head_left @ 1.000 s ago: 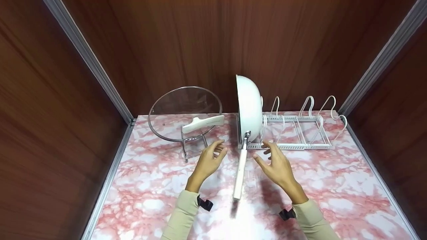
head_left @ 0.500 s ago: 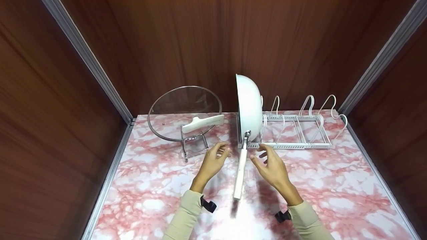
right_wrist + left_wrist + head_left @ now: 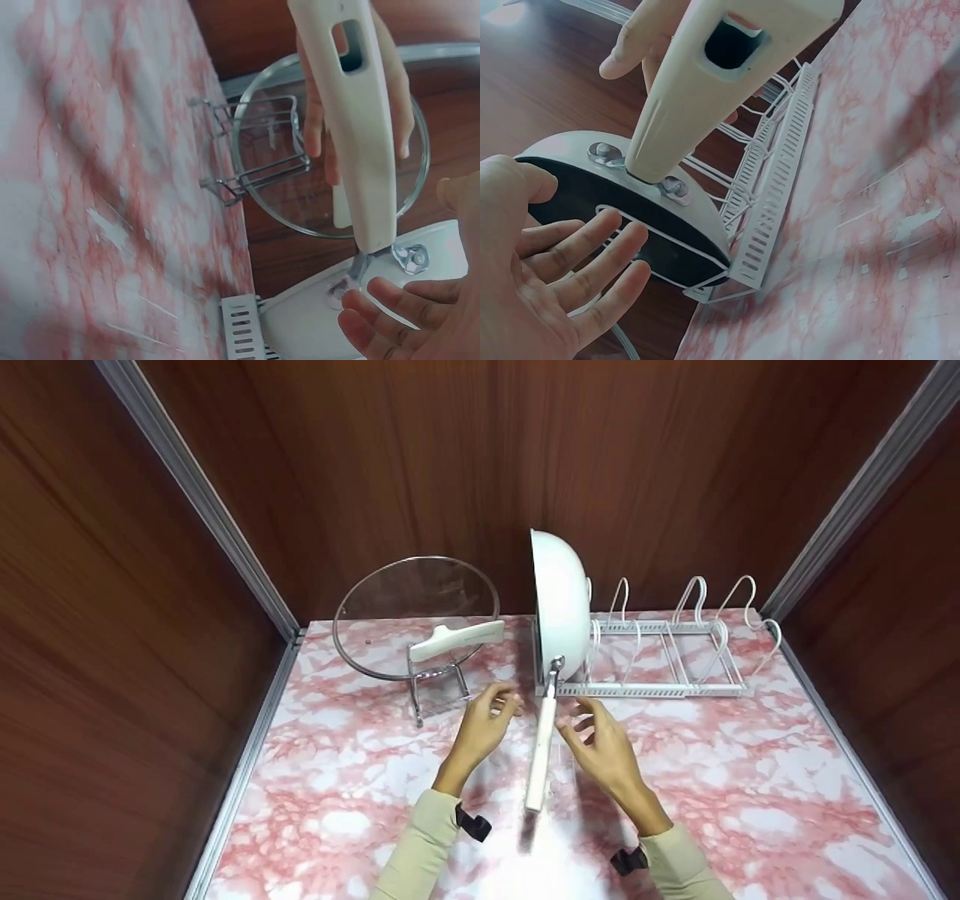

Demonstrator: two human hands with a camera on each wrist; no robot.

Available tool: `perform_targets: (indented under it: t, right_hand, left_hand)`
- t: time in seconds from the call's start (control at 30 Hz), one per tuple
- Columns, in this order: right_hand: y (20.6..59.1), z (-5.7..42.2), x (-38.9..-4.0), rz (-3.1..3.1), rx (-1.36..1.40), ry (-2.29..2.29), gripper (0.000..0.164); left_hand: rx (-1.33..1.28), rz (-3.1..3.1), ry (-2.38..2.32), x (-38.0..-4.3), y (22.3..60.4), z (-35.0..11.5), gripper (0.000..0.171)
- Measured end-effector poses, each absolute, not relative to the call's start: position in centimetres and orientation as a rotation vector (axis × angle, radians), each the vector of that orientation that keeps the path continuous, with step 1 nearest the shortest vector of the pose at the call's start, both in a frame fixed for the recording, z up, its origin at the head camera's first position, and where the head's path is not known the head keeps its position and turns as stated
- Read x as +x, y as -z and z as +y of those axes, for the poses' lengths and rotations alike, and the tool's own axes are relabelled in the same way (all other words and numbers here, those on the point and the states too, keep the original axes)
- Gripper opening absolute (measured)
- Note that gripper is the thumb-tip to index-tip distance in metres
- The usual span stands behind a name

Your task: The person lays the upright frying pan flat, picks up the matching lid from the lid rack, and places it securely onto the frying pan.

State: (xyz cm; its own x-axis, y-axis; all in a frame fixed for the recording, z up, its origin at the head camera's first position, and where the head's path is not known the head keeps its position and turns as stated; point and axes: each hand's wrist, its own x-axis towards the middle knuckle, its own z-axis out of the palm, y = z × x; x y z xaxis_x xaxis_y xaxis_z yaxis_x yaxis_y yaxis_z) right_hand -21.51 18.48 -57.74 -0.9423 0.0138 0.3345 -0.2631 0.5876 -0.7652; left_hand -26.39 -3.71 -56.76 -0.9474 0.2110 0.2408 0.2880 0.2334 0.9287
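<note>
A white frying pan (image 3: 562, 604) stands on edge at the left end of a white wire rack (image 3: 652, 690), its dark inside facing left. Its cream handle (image 3: 541, 754) points toward me between both hands. My left hand (image 3: 484, 727), fingers loosely bent, is just left of the handle and holds nothing. On the other side, my right hand (image 3: 604, 746) has its thumb and fingers spread near the handle, also with nothing in it. Both wrist views show a gap between the nearer hand's fingers (image 3: 604, 255) and the handle.
To the left, a glass lid (image 3: 416, 607) with a cream handle (image 3: 457, 637) leans in a small metal stand (image 3: 416, 694). Several looped wire dividers (image 3: 697, 600) rise from the rack. Brown wood-look panels (image 3: 450, 457) enclose the red-and-white marbled table (image 3: 337, 817).
My left hand has moved slightly right, toward the pan handle. The right hand has come left and nearer to me, also closing in on the handle. Pan, rack and lid have stayed in place.
</note>
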Motion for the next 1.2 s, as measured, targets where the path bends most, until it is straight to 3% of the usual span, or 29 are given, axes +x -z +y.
perform_targets:
  t: [0.63,1.2]
  right_hand:
    - [58.5,16.9,-20.6,-2.560,0.126,-1.376,0.053]
    - [59.4,16.1,-20.2,-2.586,0.127,-1.498,0.054]
  left_hand:
    - [-0.421,-2.404,1.958,-25.6,57.1,-1.7,0.025]
    - [-0.387,-2.506,1.904,-25.6,57.6,-0.7,0.031]
